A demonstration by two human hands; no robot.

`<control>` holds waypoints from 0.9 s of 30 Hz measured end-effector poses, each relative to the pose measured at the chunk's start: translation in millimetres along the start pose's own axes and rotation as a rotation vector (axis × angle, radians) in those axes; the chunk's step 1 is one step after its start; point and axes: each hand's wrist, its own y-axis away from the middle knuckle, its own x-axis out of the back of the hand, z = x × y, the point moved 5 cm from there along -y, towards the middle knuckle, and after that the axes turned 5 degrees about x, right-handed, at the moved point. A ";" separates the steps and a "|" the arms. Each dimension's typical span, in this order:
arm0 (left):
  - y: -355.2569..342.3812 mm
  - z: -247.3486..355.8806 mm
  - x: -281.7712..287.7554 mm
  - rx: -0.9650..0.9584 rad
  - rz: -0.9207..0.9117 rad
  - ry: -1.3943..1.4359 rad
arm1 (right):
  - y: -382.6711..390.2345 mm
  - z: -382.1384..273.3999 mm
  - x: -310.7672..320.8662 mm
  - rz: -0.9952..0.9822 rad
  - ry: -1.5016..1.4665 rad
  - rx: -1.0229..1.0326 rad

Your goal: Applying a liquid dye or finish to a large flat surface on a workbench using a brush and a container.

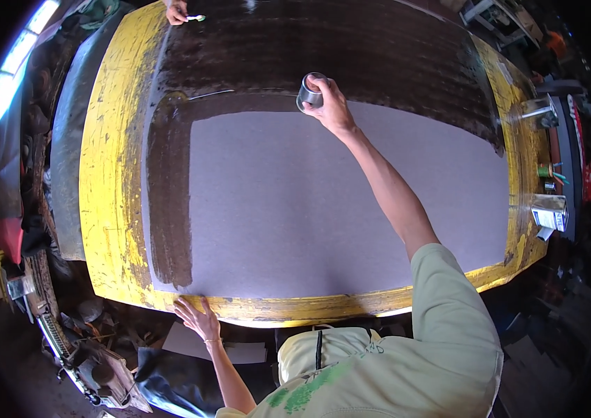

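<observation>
A large greyish-purple sheet (288,209) lies on a yellow-edged table (111,174). Dark, wet-looking coating (268,52) covers its far part, and a dark strip (170,202) runs down its left side. Over the border between coated and bare surface, my right hand (334,108) grips a metal cup (305,95) from the right. What the cup contains cannot be made out. To its left, a thin shiny streak lies along the dark coating. My left hand (200,320) rests with fingers spread at the table's near yellow edge, holding nothing.
At the far left, another person's hand (176,12) holds a small pale tool (197,18). A rectangular tin (549,212), a green container with sticks (545,171) and a clear container (538,110) stand along the right edge. Clutter surrounds the table.
</observation>
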 end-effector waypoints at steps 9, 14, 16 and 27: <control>49.3 27.2 -19.5 -0.004 0.055 0.093 | 29.5 38.9 78.6 0.059 0.102 -0.070; 54.6 30.6 -37.0 -0.025 0.196 0.145 | 46.0 57.7 112.7 0.044 0.144 -0.134; 54.9 31.5 -40.6 -0.060 0.268 0.127 | 50.4 63.4 122.5 0.050 0.150 -0.136; 49.9 25.8 -50.4 -0.098 0.335 0.049 | 78.3 101.1 197.3 0.092 0.262 -0.259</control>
